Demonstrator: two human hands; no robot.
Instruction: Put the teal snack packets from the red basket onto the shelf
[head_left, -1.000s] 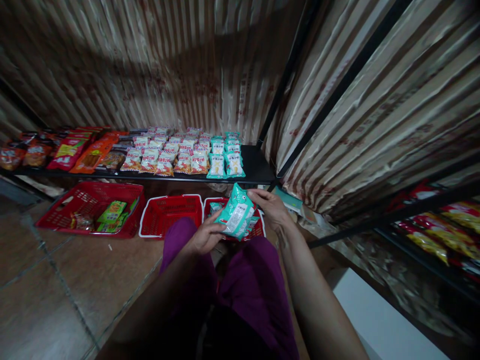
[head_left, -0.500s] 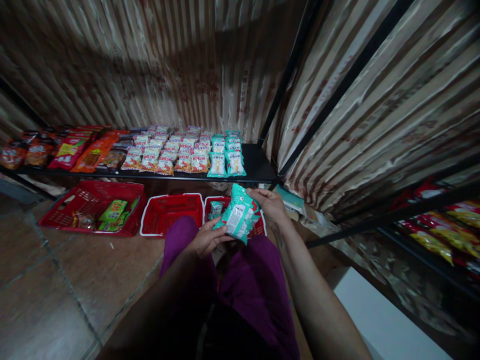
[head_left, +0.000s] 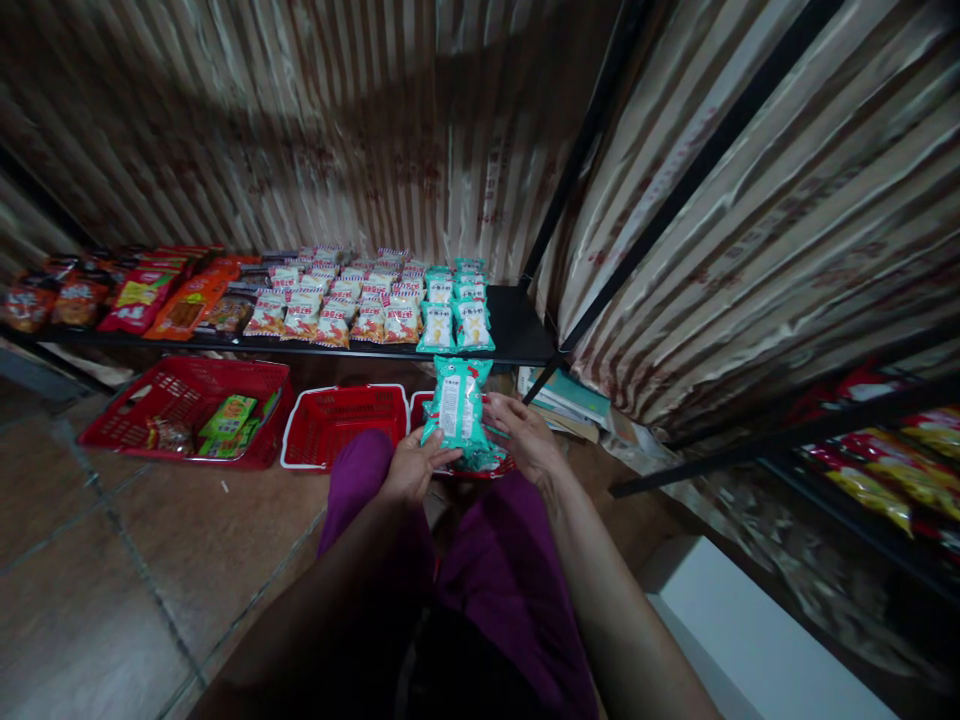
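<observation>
The left hand (head_left: 414, 468) has its fingers clamped on the lower-left corner of a teal packet (head_left: 459, 402), which is upright with its printed panel facing the wearer. The right hand (head_left: 523, 432) is at the packet's 4 o'clock, fingers apart beside its edge; whether they touch it, I cannot tell. Behind and below the packet is a red basket (head_left: 418, 403) with more teal packets (head_left: 487, 457) in it. At 12 o'clock, a black shelf (head_left: 519, 325) bears teal-and-white packets (head_left: 474, 325); white-and-orange packets (head_left: 331, 320) lie on it at 10 o'clock. A white-rimmed basket (head_left: 346, 420) stands at 9 o'clock, with a larger red basket (head_left: 262, 455) farther out, holding green packets (head_left: 229, 418). A white box (head_left: 750, 630) sits at 4 o'clock.
</observation>
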